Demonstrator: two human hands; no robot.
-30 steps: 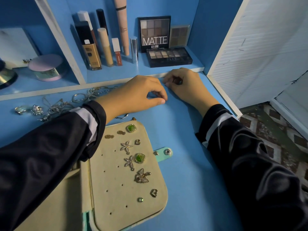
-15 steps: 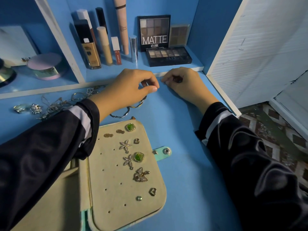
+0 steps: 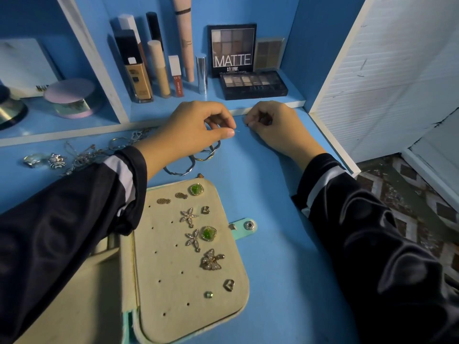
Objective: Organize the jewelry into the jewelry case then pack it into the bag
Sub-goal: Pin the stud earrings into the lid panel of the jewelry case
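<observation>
**Jewelry case**: open and flat on the counter, nearest the person. Its beige panel carries a column of stud earrings, with several holes unfilled. The snap strap lies out to its right.

**Earring**: loose, beyond the case's far edge, just short of the shelf lip. Only a thin pin shows, pinched between thumb and forefinger of the left hand.

**Right hand**: just beside the left, fingers curled tight. The tips pinch a small dark piece, probably the backing, though it is too small to be sure.

**Bangles**: on the counter under the left wrist.

**Chains**: a tangled heap further left.

**Bag**: not in view.

**Step in hand**, by judgement: readying a stud for mounting.

**Next move** calls for carrying the pin to an unfilled hole, pushing it through squarely, then fastening it behind.
</observation>
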